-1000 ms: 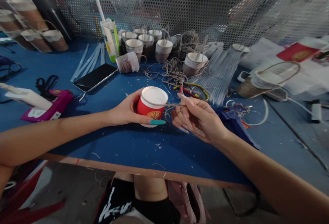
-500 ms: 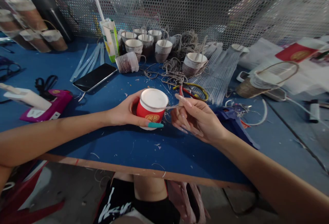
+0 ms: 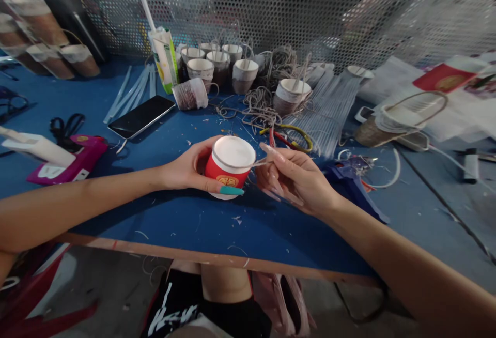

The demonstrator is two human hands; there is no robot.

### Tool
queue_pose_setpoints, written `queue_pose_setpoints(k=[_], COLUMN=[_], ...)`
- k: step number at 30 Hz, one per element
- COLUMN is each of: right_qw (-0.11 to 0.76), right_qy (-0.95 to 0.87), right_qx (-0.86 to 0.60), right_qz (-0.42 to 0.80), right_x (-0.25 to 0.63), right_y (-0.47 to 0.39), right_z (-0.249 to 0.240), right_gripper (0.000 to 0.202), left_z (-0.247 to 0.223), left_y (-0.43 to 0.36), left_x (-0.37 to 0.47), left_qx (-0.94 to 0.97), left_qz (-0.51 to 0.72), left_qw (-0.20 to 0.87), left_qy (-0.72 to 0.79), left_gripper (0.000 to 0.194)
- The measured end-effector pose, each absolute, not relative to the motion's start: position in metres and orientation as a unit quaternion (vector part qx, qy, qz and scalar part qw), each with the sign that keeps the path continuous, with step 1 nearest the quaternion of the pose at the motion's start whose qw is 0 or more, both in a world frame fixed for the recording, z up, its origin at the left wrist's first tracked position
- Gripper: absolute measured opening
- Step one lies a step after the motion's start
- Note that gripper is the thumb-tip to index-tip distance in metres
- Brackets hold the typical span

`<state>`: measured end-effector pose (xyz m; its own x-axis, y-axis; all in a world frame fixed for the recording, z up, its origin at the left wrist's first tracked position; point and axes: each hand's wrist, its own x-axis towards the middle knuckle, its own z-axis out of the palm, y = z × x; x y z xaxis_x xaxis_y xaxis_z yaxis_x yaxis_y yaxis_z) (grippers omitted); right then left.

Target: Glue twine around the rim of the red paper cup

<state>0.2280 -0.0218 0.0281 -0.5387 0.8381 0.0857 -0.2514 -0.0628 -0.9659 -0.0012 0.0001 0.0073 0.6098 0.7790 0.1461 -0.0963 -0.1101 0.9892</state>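
A red and white paper cup [image 3: 232,155] with a gold emblem stands slightly tilted at the middle of the blue table. My left hand [image 3: 197,166] wraps round its left side, the long teal thumbnail lying across the front. Thin grey cord [image 3: 260,163] runs around the cup under its rim and leads off to the right. There my right hand [image 3: 289,175] pinches the cord between thumb and fingertips, a little apart from the cup. Just behind that hand lie yellow-and-red handled pliers [image 3: 296,136].
Several cord-wrapped cups [image 3: 244,75] stand at the back beside tangled grey cord [image 3: 263,103] and clear glue sticks [image 3: 321,108]. A phone [image 3: 141,116] and a purple box [image 3: 70,159] are at left. A blue glue gun [image 3: 358,190] lies right of my right hand.
The cup tilts slightly more toward the right hand. Both hands keep their hold, and the view has shifted a little.
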Motion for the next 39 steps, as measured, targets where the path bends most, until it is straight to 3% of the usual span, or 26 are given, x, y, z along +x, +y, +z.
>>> queue_pose_setpoints(k=[18,39], right_qw=[0.391,0.394], right_qy=[-0.557,-0.539], right_qx=[-0.153,-0.215], right_qz=[0.716,0.712], right_x=[0.232,0.2327], right_y=[-0.0231,-0.0231], right_z=[0.0261,0.0296], right_gripper=[0.038,0.038], left_z=[0.003,0.0037], left_y=[0.0026,0.0015], left_x=[-0.0011,-0.0007], left_qx=[0.635,0.624], left_qz=[0.368,0.375], left_qw=[0.624,0.639], left_qy=[0.267,0.249], left_gripper=[0.075,0.07])
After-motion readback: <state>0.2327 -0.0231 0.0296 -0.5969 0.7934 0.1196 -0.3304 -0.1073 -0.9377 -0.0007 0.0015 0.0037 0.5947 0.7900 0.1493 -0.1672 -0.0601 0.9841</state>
